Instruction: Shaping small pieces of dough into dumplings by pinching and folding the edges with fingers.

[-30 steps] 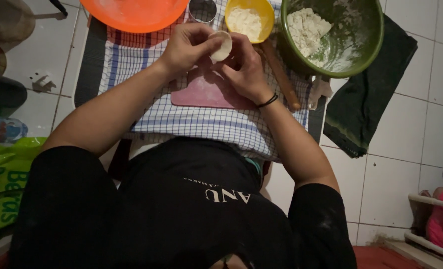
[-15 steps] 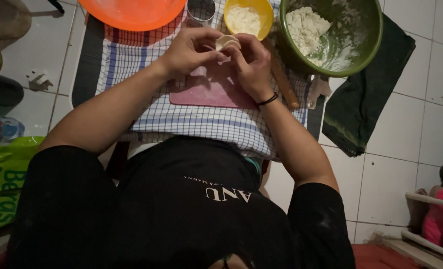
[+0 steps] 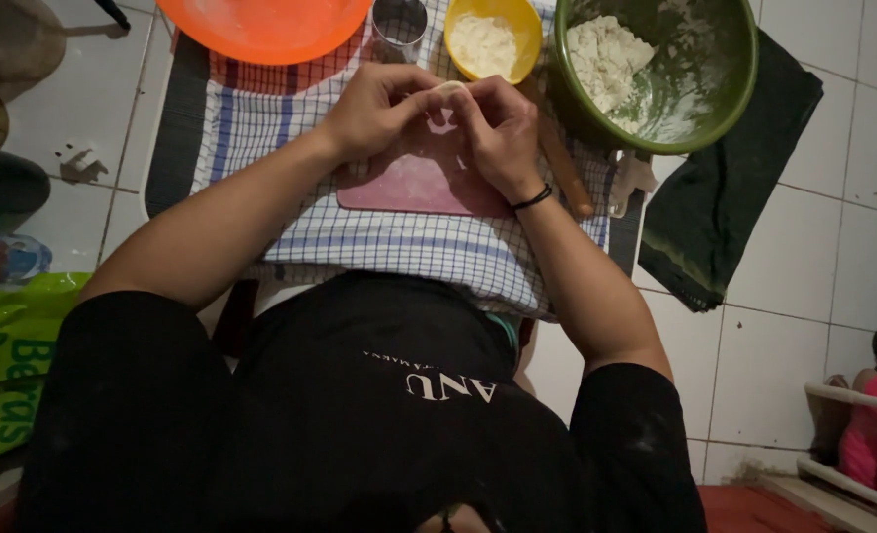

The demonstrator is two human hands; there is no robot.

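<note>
A small pale dough piece (image 3: 448,91) is pinched between the fingertips of both hands, held just above a pink cutting board (image 3: 414,183). My left hand (image 3: 379,109) grips its left side and my right hand (image 3: 498,128), with a dark band at the wrist, grips its right side. Most of the dough is hidden by my fingers. The board lies on a blue-and-white checked cloth (image 3: 399,247) over a low table.
Beyond the hands stand an orange bowl (image 3: 266,25), a metal cup (image 3: 399,20), a yellow bowl of flour (image 3: 486,39) and a green bowl of dough (image 3: 656,64). A wooden rolling pin (image 3: 562,163) lies right of the board. A dark cloth (image 3: 734,188) lies on the white tiles.
The flat dough round held up in my left hand has been folded, and both hands have closed together around it, lower over the board.
</note>
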